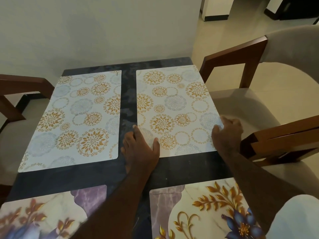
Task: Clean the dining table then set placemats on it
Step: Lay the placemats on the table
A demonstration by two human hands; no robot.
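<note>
Two white placemats with gold and blue circle patterns lie side by side at the far end of the dark marble table [128,94]: the left mat [74,118] and the right mat [176,109]. My left hand [140,150] rests flat on the near left corner of the right mat, fingers spread. At that mat's near right edge, my right hand [227,133] has its fingers curled on the edge. Closer to me lie two floral placemats, one at the near left [43,216] and one at the near right [203,211].
A wooden armchair with beige cushion [259,94] stands at the table's right side, a second one [17,100] at the left. A plain wall runs behind the table's far edge. Tiled floor opens at the back right.
</note>
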